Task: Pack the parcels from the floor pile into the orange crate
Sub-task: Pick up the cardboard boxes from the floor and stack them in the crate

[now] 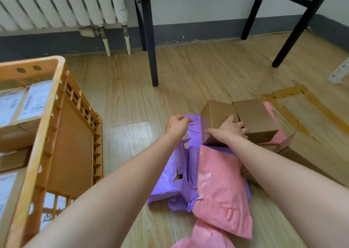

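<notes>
Crate [73, 153]: left of frame, on the floor. Labelled cartons [18, 104] already lie inside, so packing looks partly done.

Pile: lower centre to right of frame, well apart from the crate. Pink mailer [221, 181] lies over a torn purple mailer [175, 172]. Above them, box [215, 115] and second box [255, 115] sit side by side, touching.

Your right hand [230, 129]: grasping the box, thumb on its near side, fingers down the seam between the two boxes. The box looks tipped.

Your left hand [176, 125]: fingers curled at the purple mailer's upper edge. Can't tell whether it pinches the plastic or only rests there.

Step in hand, as I read it: the pick-up.

Next move calls for lifting the box clear of its neighbour, then carrying it left across the frame, over the crate's rim, to a free spot among the cartons.
</notes>
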